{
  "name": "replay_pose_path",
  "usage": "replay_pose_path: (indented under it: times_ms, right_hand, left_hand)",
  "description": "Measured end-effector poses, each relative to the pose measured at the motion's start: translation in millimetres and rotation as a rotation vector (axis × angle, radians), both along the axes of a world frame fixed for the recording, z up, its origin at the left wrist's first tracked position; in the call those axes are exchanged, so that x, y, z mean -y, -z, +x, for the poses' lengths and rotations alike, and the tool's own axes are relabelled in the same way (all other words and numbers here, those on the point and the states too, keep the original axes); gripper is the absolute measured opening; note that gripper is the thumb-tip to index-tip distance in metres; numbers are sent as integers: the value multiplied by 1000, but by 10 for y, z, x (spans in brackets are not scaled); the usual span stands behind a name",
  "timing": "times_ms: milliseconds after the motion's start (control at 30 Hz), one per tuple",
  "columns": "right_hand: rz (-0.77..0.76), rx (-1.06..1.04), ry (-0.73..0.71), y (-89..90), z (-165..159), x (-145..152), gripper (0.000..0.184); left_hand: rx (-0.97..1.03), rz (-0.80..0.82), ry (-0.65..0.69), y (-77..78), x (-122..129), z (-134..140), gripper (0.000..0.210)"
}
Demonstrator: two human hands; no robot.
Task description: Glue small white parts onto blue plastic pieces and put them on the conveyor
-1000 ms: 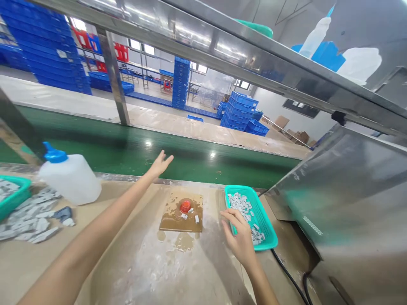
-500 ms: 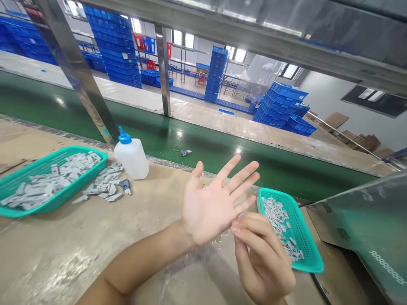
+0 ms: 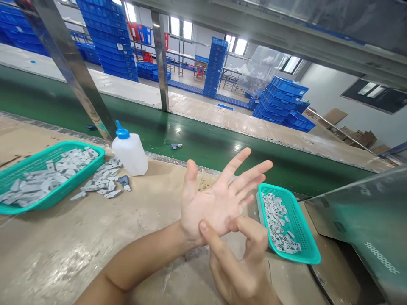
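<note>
My left hand [image 3: 213,203] is held palm up with the fingers spread, and nothing lies on the palm. Against its lower edge, my right hand [image 3: 238,258] touches it: one fingertip rests near the heel of the palm and a bent finger meets the little-finger side. Those two fingers are apart, with no object visible between them; the other right fingers are partly hidden. To the right stands a green basket [image 3: 313,250] of small grey pieces [image 3: 276,220]. Further left are a white squeeze bottle [image 3: 131,154] with a blue cap and a loose pile of grey plastic parts [image 3: 103,180].
A larger green basket [image 3: 47,205] of grey parts sits on the left of the table [image 3: 133,224]. Beyond the table edge runs a green conveyor belt [image 3: 203,146] carrying a small dark-and-grey part [image 3: 176,146]. A metal post [image 3: 73,76] and a green machine panel [image 3: 365,220] flank the space.
My right hand has moved left along the left palm, and its pinched fingers have spread apart. The left fingers have tilted rightward. The view has shifted slightly.
</note>
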State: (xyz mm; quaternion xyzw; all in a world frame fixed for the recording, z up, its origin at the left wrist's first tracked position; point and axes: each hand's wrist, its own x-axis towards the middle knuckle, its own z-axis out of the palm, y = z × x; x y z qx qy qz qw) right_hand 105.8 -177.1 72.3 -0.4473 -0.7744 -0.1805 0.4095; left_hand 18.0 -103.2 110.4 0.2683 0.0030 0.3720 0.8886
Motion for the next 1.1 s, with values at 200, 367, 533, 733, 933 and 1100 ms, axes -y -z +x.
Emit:
replay_pose_path:
  times_ms: [200, 367, 533, 733, 933, 1100]
  right_hand:
    - [76, 49, 15, 15, -8, 107, 34]
    - [69, -65, -50, 33, 64, 254, 30]
    - [165, 4, -29, 243, 56, 280, 19]
    - [104, 50, -105, 815, -131, 148, 21]
    - [86, 2, -484, 530, 41, 82, 17]
    - [-50, -374, -295, 113, 364, 126, 31]
  left_hand:
    - [-15, 10, 14, 0, 75, -4, 83]
    - [83, 11, 147, 74, 181, 1, 79]
    - [121, 68, 233, 218, 282, -15, 80]
    - [131, 75, 232, 502, 178, -88, 70]
    - [-98, -4, 252, 651, 55, -88, 38]
    - [-474, 246, -69, 678, 55, -35, 12]
